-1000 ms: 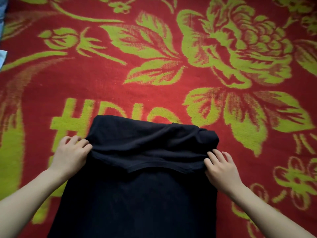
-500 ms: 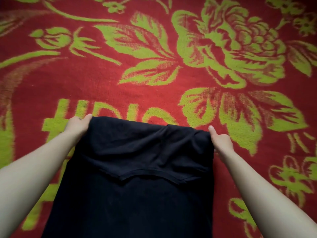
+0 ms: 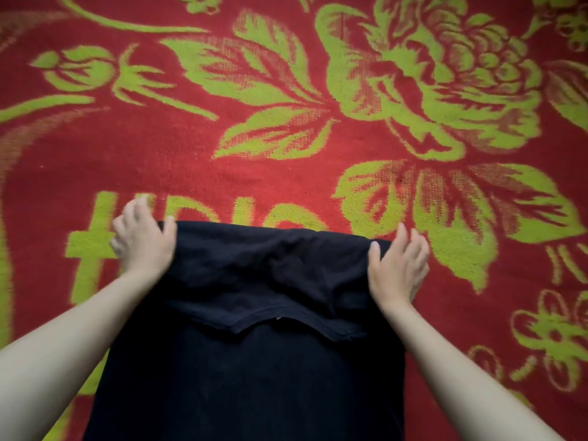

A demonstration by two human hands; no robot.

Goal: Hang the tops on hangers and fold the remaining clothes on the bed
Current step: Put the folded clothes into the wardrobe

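Head view: black garment lies between left hand and right hand, fingers spread.

Spread hands flank garment — perhaps touching.

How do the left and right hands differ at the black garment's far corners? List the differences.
The left hand shows spread, blurred fingers; the right hand shows fingers closer together. The left hand reaches farther up the blanket than the right hand. Both are open, thumbs at the black garment.
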